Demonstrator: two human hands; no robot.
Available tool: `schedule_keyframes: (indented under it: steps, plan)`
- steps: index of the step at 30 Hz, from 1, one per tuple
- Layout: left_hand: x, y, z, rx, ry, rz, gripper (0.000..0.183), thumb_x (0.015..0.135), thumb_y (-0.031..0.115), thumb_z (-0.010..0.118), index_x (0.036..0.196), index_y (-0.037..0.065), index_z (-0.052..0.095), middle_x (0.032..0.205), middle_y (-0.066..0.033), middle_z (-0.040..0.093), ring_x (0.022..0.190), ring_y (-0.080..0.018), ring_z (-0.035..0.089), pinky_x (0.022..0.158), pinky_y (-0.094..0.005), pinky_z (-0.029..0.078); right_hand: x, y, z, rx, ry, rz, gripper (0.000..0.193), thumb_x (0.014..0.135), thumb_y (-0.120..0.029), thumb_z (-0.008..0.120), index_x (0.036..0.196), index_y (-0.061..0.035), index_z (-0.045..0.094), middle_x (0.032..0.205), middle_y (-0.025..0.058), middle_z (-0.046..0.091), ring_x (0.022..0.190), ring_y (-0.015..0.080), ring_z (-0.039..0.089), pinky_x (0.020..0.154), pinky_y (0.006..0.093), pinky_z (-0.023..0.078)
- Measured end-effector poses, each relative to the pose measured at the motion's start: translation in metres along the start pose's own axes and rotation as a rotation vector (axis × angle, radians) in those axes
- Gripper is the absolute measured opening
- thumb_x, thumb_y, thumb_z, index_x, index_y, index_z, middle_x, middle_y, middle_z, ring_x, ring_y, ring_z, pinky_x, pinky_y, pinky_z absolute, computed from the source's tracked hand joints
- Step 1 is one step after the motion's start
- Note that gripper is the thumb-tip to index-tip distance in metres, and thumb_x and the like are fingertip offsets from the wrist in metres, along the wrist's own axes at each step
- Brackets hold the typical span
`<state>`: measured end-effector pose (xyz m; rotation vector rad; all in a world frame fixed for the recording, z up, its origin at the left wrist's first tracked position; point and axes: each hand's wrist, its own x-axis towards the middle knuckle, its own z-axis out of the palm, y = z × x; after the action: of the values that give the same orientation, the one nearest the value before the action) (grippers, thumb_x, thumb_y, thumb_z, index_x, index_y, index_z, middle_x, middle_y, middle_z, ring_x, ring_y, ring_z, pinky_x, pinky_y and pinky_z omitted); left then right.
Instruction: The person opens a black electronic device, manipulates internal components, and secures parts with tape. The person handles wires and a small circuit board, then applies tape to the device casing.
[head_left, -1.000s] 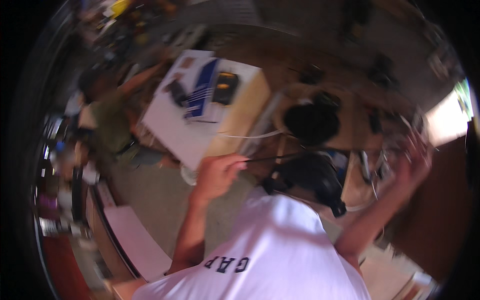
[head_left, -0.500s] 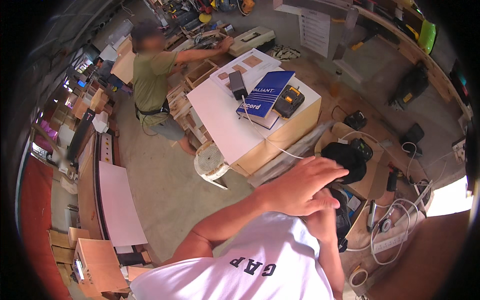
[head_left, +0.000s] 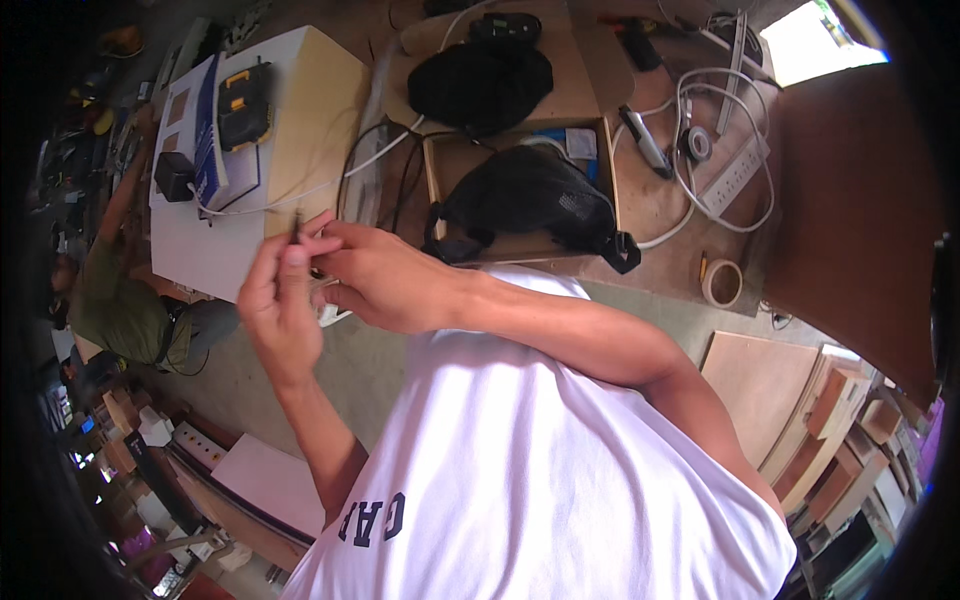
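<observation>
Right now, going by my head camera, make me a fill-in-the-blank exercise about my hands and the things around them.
1. Your left hand and right hand are close ____, at a slim dark item.
2. Your right forearm crosses in front of your white ____.
3. The book beside the black-and-yellow device has a ____ cover.
4. Looped around the power strip is a ____ cable.

Missing words: together; shirt; blue; white.

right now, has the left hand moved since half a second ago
Yes, leftward: judged against the white-topped box, the left hand was right of its nearest corner and now overlaps that corner in the view.
</observation>
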<state>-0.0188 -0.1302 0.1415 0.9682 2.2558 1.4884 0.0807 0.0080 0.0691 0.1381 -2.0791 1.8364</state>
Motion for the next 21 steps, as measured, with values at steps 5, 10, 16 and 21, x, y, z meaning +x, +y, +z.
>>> schedule_keyframes:
  steps: [5,10,16,21]
  plan:
    - [0.012,0.007,-0.025,0.196,-0.024,-0.158,0.030,0.120,0.024,0.060,0.120,-0.002,0.075,0.080,0.0008,0.063,0.076,-0.0113,0.064,0.071,-0.0291,0.049,-0.052,0.050,-0.078,-0.591,0.067,0.047,0.024,0.090,-0.009,0.082,0.114,-0.0079,0.082,0.115,0.0153,0.072,0.115,0.0387,0.067,0.101,0.0475,0.057]
    - [0.003,-0.041,0.051,0.376,-0.255,-0.163,0.032,0.116,0.029,0.066,0.122,-0.001,0.075,0.087,-0.0060,0.071,0.079,-0.0180,0.066,0.074,-0.0362,0.054,-0.076,0.078,-0.113,-0.887,0.112,0.281,0.022,0.090,-0.013,0.085,0.110,-0.0205,0.083,0.130,0.0097,0.064,0.123,0.0366,0.057,0.106,0.0527,0.048]
    - [-0.009,-0.091,0.115,0.513,-0.448,-0.067,0.024,0.108,0.016,0.069,0.121,-0.001,0.079,0.108,-0.0239,0.079,0.100,-0.0453,0.076,0.086,-0.0491,0.058,-0.082,0.102,-0.097,-1.010,0.004,0.304,0.029,0.090,-0.021,0.084,0.118,-0.0279,0.087,0.148,0.0107,0.057,0.141,0.0358,0.048,0.112,0.0598,0.039]
    - [-0.010,-0.103,0.124,0.618,-0.397,-0.014,0.025,0.108,0.011,0.063,0.126,0.001,0.077,0.108,-0.0224,0.080,0.102,-0.0469,0.075,0.087,-0.0552,0.059,-0.090,0.100,-0.099,-1.045,0.015,0.314,0.019,0.089,-0.021,0.084,0.108,-0.0207,0.088,0.145,0.0103,0.058,0.139,0.0350,0.048,0.114,0.0579,0.038]
